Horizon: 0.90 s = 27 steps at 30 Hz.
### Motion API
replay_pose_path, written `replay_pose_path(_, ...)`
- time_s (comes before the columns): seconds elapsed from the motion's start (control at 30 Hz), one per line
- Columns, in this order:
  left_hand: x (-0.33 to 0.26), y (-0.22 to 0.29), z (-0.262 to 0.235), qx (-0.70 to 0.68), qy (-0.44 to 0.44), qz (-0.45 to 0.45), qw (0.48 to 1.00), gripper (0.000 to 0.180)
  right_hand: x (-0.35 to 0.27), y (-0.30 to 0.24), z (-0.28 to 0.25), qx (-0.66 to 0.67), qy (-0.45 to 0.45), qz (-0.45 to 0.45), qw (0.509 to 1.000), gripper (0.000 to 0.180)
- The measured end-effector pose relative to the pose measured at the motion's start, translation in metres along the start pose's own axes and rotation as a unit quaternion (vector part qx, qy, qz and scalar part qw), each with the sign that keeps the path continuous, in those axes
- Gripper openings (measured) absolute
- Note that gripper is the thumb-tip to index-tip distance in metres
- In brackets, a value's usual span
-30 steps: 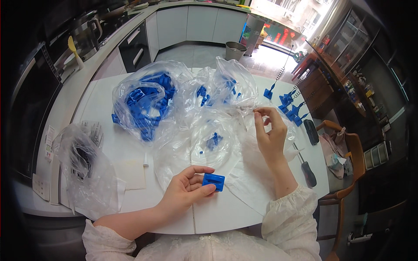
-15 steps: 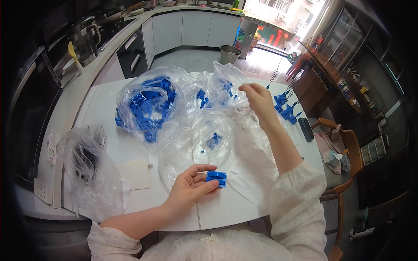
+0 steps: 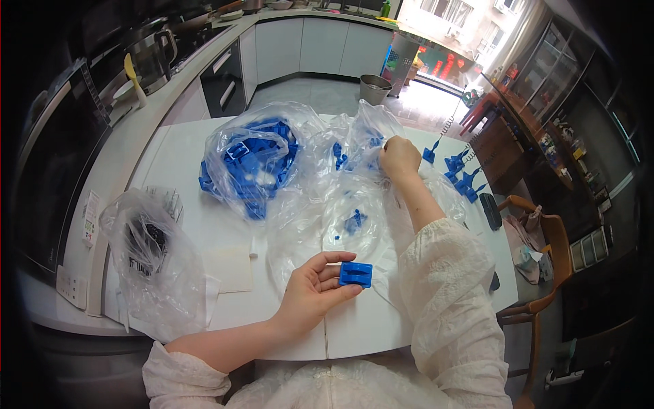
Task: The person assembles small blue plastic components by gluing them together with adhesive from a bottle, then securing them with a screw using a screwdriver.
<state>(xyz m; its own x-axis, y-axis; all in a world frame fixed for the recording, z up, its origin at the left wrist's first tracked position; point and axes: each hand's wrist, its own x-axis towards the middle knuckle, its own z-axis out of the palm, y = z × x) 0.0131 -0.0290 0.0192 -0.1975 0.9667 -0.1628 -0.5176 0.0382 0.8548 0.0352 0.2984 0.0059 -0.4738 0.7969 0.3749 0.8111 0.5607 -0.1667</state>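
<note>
Nearest us, the left hand point(image 3: 310, 290) has its thumb and fingers clamped on a small blue block point(image 3: 355, 275) by its edges, holding it just above the white surface point(image 3: 368, 334) — and beyond it lies a clear bag point(image 3: 371, 198) with a few small blue parts point(image 3: 355, 222) in the middle. Farther out, a big plastic bag point(image 3: 216, 153) bulges with blue pieces point(image 3: 257, 204) on the left, while blue bases with coils point(image 3: 464, 183) stand at the right edge. Up there too, the right hand point(image 3: 400, 158) reaches to another clear bag point(image 3: 381, 117) — its fingertips are hidden, so whether those fingers are apart or together, I cannot tell.
</note>
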Motion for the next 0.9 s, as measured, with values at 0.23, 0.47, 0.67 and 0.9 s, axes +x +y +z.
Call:
replay_pose_path(0.23,-0.001,0.0,0.0,0.0,0.01,0.006,1.0,0.047,0.002,-0.003,0.005,-0.046,0.022,0.001,0.999,0.015)
replay_pose_path(0.47,0.001,-0.002,0.0,0.007,0.009,0.041,0.999,0.047,-0.001,-0.006,-0.047,-0.037,0.058,-0.002,0.998,0.024)
replay_pose_path(0.67,0.001,-0.008,-0.009,0.016,0.031,0.058,0.998,0.045,-0.086,-0.031,-0.095,0.505,-0.147,-0.039,0.85,0.017)
replay_pose_path(0.9,0.003,0.004,-0.005,-0.006,0.062,0.024,0.998,0.037,-0.156,-0.015,-0.117,0.614,-0.357,0.078,0.699,0.018)
